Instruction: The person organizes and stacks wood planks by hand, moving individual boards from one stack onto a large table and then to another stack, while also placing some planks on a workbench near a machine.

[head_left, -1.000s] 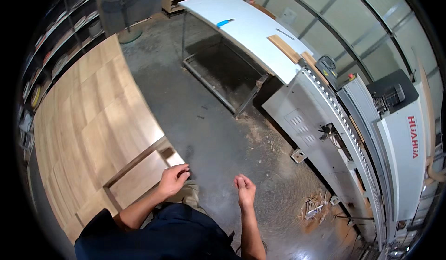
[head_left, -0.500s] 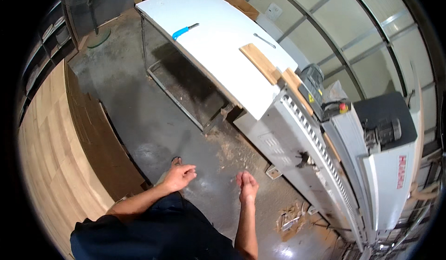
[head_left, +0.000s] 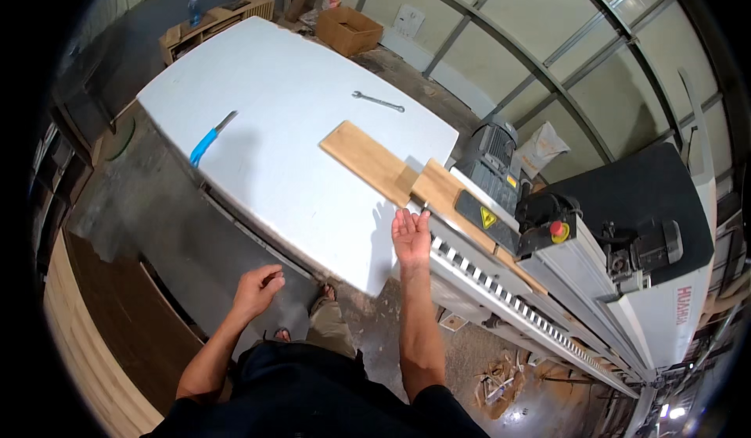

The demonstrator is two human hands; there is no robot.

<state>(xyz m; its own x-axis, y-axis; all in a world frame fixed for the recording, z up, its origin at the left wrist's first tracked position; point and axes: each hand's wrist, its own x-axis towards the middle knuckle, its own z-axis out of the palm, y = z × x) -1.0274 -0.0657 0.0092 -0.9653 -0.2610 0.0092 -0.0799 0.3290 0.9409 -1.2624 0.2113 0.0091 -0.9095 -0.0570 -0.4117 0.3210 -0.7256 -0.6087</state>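
Note:
My right hand is raised palm up, fingers stretched out, at the machine's infeed end. Its fingertips are close to the near corner of a flat wooden board lying on the white table; whether they touch it I cannot tell. A second wooden board runs into the machine, beside the first board's end. My left hand hovers off the table's near edge, empty, fingers loosely bent and thumb apart. On the tabletop lie a blue-handled knife and a metal wrench.
A red emergency button and a grey motor are on the machine at right. Stacked wooden panels stand at lower left. Beyond the table are a cardboard box and a low wooden cabinet. Wood scraps litter the floor.
My view has come closer to the table and machine. My right hand has moved forward and up to the board ends, its palm turned up. My left hand has moved near the table edge.

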